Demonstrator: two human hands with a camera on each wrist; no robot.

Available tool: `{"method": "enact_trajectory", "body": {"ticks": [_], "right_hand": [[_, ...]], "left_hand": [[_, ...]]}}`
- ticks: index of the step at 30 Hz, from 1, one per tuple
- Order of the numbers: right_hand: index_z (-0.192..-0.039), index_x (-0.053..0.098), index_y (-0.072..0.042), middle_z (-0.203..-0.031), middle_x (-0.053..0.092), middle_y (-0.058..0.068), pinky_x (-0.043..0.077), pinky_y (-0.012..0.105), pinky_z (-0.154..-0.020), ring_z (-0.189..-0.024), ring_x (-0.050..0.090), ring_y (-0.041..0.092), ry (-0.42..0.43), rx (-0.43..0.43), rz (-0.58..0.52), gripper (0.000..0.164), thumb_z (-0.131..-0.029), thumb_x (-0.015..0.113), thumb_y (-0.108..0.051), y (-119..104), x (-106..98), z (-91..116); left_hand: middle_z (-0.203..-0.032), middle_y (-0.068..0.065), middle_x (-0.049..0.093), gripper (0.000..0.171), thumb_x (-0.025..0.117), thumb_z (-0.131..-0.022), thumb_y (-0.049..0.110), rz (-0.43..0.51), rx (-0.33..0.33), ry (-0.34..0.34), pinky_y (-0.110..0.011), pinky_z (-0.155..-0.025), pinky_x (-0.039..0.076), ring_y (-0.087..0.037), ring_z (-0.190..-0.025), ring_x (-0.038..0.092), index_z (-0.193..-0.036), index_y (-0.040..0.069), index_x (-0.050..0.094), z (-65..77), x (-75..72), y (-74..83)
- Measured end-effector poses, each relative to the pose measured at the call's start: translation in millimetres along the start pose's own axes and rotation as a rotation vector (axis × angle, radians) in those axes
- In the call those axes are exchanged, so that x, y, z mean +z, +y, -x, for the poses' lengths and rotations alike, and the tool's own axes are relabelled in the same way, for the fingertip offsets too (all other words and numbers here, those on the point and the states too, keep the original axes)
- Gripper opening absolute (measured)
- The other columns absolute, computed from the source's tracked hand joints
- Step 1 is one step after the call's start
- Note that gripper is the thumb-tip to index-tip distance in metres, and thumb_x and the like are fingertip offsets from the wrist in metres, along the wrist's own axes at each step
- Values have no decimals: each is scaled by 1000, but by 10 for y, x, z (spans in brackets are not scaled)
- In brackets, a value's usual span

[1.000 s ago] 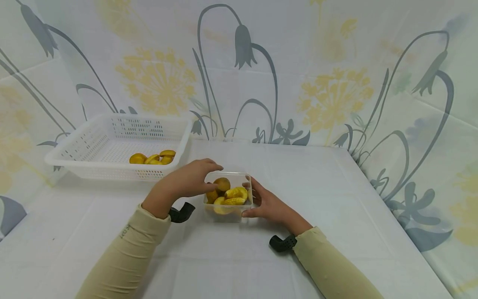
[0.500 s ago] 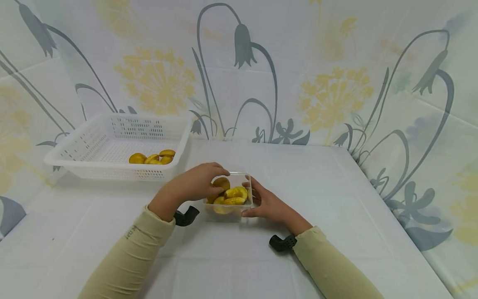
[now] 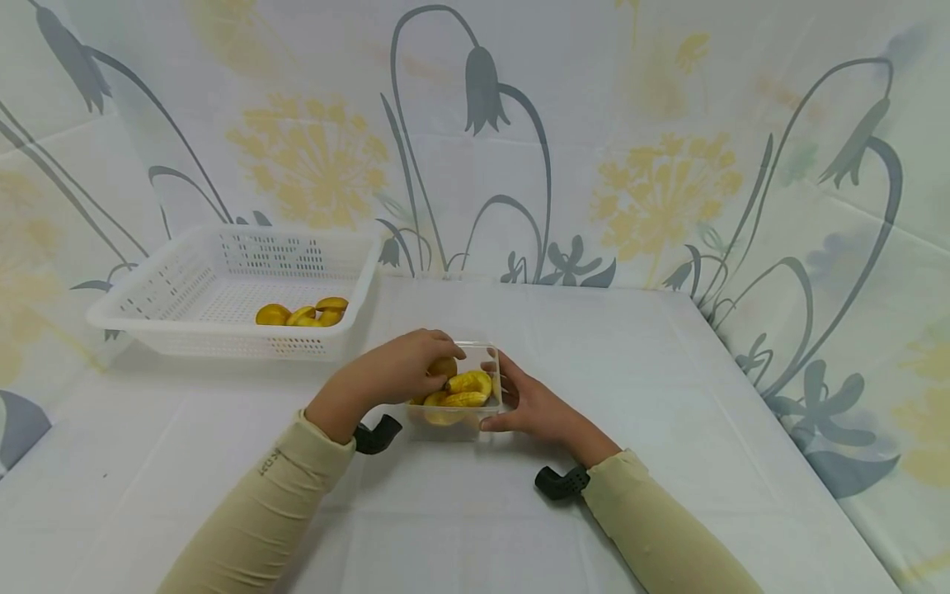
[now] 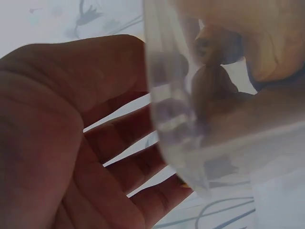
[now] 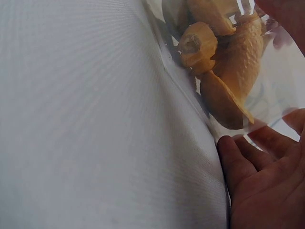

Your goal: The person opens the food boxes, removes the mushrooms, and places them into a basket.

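Note:
A clear plastic box stands on the white-covered surface, seen through its walls in both wrist views. Inside lie curved yellow fruit-like pieces, one like a banana, and a rounder brown one. My left hand reaches over the left rim, thumb and fingers apart around the brown piece; contact with it is unclear. In the left wrist view its fingers look spread beside the box. My right hand holds the right side, thumb at the front corner and fingers against the wall.
A white perforated basket stands at the back left, with several yellow pieces in its near right corner. A flower-printed cloth hangs behind and along the sides. A black wrist mount sits on the right forearm.
My left hand has moved right and slightly down, further over the box, now covering part of the brown piece. The right hand and the box stay where they were.

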State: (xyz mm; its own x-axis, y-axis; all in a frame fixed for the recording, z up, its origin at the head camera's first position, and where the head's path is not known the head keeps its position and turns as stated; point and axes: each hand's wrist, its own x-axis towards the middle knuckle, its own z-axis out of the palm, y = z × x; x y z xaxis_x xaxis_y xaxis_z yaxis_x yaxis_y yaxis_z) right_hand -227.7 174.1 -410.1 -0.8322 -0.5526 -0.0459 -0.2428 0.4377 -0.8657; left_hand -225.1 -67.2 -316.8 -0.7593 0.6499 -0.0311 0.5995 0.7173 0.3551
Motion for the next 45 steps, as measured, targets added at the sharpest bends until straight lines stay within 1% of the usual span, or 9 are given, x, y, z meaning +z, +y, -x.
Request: {"method": "enact_trajectory", "body": {"ticks": [4, 11, 19, 25, 31, 35, 39, 42, 45], "right_hand": [[-157, 1, -29, -159, 27, 4, 31, 42, -116, -146, 29, 24, 0, -5, 0, 110, -80, 80, -30, -1, -2, -5], [-157, 2, -29, -159, 27, 3, 31, 42, -116, -147, 29, 24, 3, -6, 6, 110, -79, 80, -33, 6, 1, -8], [-157, 2, -28, -160, 27, 3, 31, 41, -116, -147, 28, 23, 2, -8, -10, 110, -79, 80, -31, -8, 1, -9], [-157, 2, -29, -159, 27, 2, 31, 41, -116, -147, 29, 23, 4, -3, -2, 110, -79, 80, -32, 0, -2, -10], [-157, 1, -27, -159, 27, 3, 30, 42, -117, -147, 28, 23, -6, -11, -25, 110, -80, 80, -30, 2, -4, -8], [-157, 1, -27, -159, 26, 2, 30, 43, -117, -147, 27, 23, -11, -13, -34, 110, -80, 80, -28, 7, -6, -10], [-157, 1, -27, -159, 26, 4, 30, 43, -117, -147, 28, 23, -10, -17, -30, 110, -80, 80, -28, 18, -5, -16], [-157, 1, -26, -159, 27, 4, 30, 43, -117, -147, 28, 23, -8, -18, -25, 111, -80, 80, -30, 26, -3, -19], [-157, 1, -26, -159, 27, 4, 31, 43, -117, -147, 29, 23, -6, -17, -22, 111, -79, 80, -32, 29, -3, -16]], "left_hand": [[-128, -8, 61, 34, 60, -92, 11, -3, 7, -1, -38, -103, 48, -22, -113, 56, -126, 8, 63, -12, 24, 1], [-127, -9, 61, 31, 59, -92, 8, -23, 29, 7, -39, -103, 47, -23, -115, 55, -123, 5, 65, -17, 49, 9], [-122, -9, 62, 24, 58, -93, 5, -56, 50, 23, -39, -102, 48, -26, -115, 56, -113, 4, 70, -14, 50, 15], [-119, -8, 64, 23, 58, -93, 5, -61, 44, 27, -38, -100, 49, -24, -112, 56, -113, 6, 70, -21, 59, 14], [-118, -7, 64, 21, 59, -93, 5, -65, 34, 26, -38, -99, 49, -24, -110, 56, -110, 7, 71, -21, 61, 24], [-117, -7, 64, 19, 59, -93, 5, -71, 39, 28, -38, -99, 49, -24, -110, 57, -107, 8, 71, -17, 59, 27], [-115, -7, 64, 18, 59, -92, 4, -80, 59, 36, -37, -98, 50, -24, -108, 58, -103, 8, 72, -19, 57, 22], [-115, -8, 65, 19, 59, -91, 3, -79, 64, 38, -37, -98, 50, -24, -108, 58, -103, 7, 72, -19, 50, 20], [-116, -8, 64, 20, 59, -90, 2, -72, 55, 34, -37, -97, 50, -24, -108, 58, -105, 7, 72, -16, 39, 23]]}}
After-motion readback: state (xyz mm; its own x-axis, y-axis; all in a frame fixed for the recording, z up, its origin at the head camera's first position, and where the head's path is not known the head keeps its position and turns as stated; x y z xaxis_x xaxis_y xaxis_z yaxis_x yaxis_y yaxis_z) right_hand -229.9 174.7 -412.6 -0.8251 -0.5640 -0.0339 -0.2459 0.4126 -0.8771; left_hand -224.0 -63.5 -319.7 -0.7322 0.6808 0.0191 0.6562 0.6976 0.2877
